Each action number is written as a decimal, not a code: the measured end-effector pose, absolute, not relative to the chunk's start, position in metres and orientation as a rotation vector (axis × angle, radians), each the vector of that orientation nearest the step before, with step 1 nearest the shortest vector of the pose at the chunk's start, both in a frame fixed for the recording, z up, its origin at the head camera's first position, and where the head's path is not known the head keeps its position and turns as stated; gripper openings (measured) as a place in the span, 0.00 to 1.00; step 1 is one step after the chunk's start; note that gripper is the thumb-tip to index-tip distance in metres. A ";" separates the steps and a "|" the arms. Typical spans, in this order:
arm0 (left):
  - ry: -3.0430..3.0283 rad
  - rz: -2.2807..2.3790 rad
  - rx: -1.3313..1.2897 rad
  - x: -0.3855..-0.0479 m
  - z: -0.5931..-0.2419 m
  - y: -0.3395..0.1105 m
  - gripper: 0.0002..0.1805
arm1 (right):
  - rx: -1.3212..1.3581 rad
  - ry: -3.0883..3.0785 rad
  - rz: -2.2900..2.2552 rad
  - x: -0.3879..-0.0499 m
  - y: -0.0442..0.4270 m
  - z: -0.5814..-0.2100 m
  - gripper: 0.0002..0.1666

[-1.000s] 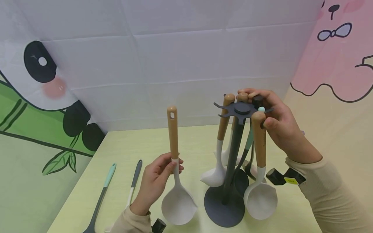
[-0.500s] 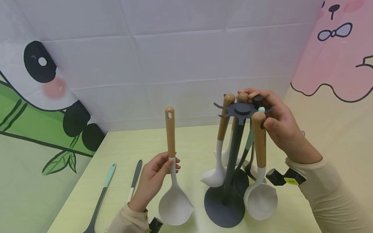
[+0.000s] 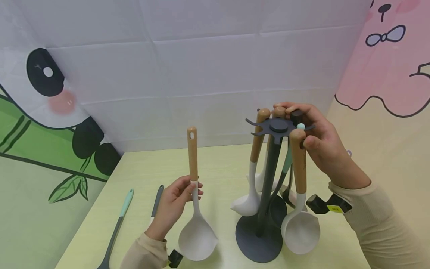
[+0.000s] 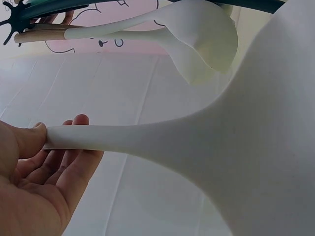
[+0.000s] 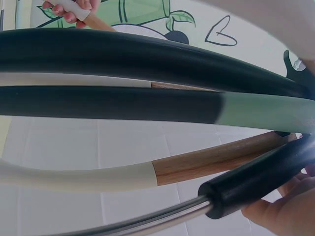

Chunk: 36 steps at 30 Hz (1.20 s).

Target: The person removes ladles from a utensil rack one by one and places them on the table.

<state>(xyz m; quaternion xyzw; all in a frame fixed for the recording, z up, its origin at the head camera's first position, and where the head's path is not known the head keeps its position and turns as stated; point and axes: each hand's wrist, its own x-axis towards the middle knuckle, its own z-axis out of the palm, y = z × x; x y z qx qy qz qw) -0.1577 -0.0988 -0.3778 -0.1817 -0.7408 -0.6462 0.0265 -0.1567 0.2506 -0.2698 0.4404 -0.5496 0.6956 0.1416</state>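
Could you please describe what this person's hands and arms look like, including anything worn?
The left hand and right hand wear no gloves. The left sleeve and right sleeve are beige, long and wrinkled. A small black left wrist device and matching right wrist device show; the latter bears a yellow label.
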 end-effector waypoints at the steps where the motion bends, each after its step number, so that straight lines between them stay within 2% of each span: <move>1: -2.292 -1.997 -0.561 -0.158 -0.378 -0.100 0.13 | 1.268 -1.588 2.012 -0.157 0.251 -0.270 0.36; 36: -2.452 -2.087 -0.317 -0.183 -0.396 -0.119 0.13 | 1.253 -1.596 2.021 -0.154 0.250 -0.268 0.37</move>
